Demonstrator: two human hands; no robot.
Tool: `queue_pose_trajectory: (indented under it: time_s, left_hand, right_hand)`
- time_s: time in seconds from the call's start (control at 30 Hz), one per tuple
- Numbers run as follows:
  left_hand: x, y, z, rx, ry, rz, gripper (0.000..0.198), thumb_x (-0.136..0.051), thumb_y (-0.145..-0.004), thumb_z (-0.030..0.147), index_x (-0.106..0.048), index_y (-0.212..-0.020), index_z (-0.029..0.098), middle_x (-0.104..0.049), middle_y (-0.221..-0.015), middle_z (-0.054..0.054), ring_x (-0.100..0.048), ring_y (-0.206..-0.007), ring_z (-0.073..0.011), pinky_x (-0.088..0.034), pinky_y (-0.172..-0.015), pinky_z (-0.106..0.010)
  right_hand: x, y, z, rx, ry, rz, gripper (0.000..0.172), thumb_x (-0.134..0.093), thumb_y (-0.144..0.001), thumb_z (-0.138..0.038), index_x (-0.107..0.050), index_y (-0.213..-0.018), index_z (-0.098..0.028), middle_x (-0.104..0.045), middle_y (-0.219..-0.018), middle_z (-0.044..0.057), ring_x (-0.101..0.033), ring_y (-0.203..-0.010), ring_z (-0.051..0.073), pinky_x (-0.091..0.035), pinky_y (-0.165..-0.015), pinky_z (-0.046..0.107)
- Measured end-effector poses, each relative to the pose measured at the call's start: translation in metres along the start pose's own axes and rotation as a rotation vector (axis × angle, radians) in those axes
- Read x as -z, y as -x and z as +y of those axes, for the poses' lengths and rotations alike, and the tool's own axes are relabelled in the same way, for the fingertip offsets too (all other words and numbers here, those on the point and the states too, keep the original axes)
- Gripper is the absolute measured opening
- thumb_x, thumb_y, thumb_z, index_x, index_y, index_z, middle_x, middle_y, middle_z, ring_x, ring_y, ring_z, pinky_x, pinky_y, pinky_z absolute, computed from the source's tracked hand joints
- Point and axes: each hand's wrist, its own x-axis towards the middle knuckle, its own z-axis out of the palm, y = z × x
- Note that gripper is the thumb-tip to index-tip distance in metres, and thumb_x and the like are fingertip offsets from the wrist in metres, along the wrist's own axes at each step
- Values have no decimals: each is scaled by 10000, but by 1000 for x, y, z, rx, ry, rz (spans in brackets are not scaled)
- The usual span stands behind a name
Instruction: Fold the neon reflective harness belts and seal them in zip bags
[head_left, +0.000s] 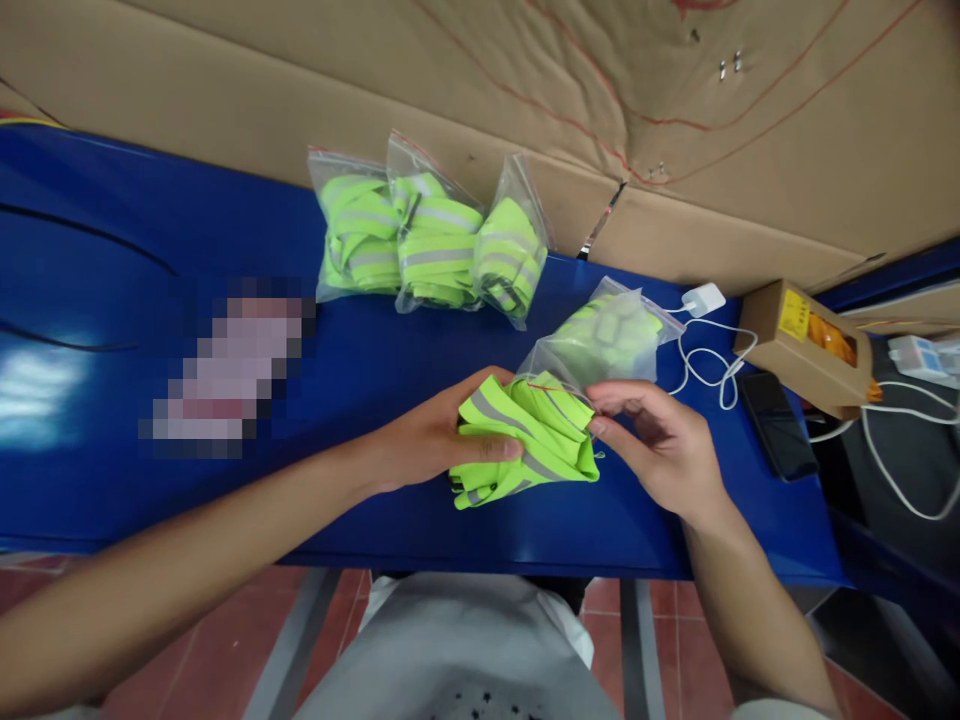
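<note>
A folded bundle of fluorescent yellow-green reflective strap (536, 455) with grey stripes is in my left hand (480, 440), the thumb lying across its front and the other fingers mostly hidden behind. A clear zip bag (551, 358) meets the far side of the bundle, and its red seal line shows across the top of the strap. My right hand (660, 440) is closed in a pinch at the bag's edge, by the bundle's right corner. Just beyond lies another bag (611, 325) with yellow-green strap inside.
Three filled bags (364, 235) of reflective strap stand against the cardboard at the back of the blue table (360, 350). On the right are a white charger (703, 299) with its cable, a black phone (778, 425) and a cardboard box (802, 345). A blurred-out item (232, 370) lies left.
</note>
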Motion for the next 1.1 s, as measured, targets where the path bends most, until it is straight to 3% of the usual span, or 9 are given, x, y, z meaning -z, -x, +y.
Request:
queue_pose_trajectory:
  time_s: [0.13, 0.3, 0.53, 0.73, 0.9, 1.1]
  left_hand:
    - [-8, 0, -1, -61, -41, 80, 453, -898, -765, 352, -586, -1062, 210, -732, -1001, -12, -713, -924, -197, -567, -805, -295]
    - [-16, -2, -3, -162, -48, 277, 471, -895, -766, 385, -557, -1033, 194, -700, -898, 14, -677, -787, -147, -558, -718, -257]
    - [-19, 3, 4, -214, 1, 318, 502, -897, -758, 381, -552, -1074, 200, -699, -949, 7, -684, -831, -153, -571, -734, -249]
    - [-21, 7, 2, -325, -157, 414, 504, -847, -817, 394, -503, -1146, 227, -671, -894, 28, -642, -757, -132, -536, -678, -228]
    - [-20, 7, 0, -337, -155, 342, 519, -836, -823, 403, -478, -1155, 228, -672, -933, 19, -654, -810, -141, -538, -710, -233]
    - [-27, 3, -7, -280, -113, 282, 607, -843, -812, 367, -468, -1265, 218, -693, -1144, -50, -687, -1033, -220, -559, -872, -322]
  right_hand:
    - [-5, 4, -12, 126, 208, 109, 307, -707, -938, -109, -756, -1175, -297, -757, -1053, 11, -718, -874, 150, -606, -800, 295]
    - [-15, 6, -16, 310, 390, 122, 464, -661, -939, -36, -688, -1332, -281, -729, -1177, 58, -703, -1038, 200, -598, -909, 345]
    - [-9, 7, -14, 385, 332, 111, 419, -624, -913, 30, -665, -1234, -236, -708, -1100, 58, -690, -1004, 186, -583, -877, 333]
    - [-26, 8, -14, 303, 124, 161, 327, -591, -929, -12, -610, -1156, -246, -652, -1055, 63, -658, -980, 198, -570, -844, 373]
    - [-32, 6, -12, 291, 31, 191, 291, -699, -900, -77, -601, -1114, -248, -634, -997, 50, -643, -930, 191, -573, -823, 366]
    - [-39, 4, -15, 92, 16, 297, 223, -707, -918, -151, -521, -993, -251, -603, -881, 14, -640, -836, 163, -578, -728, 303]
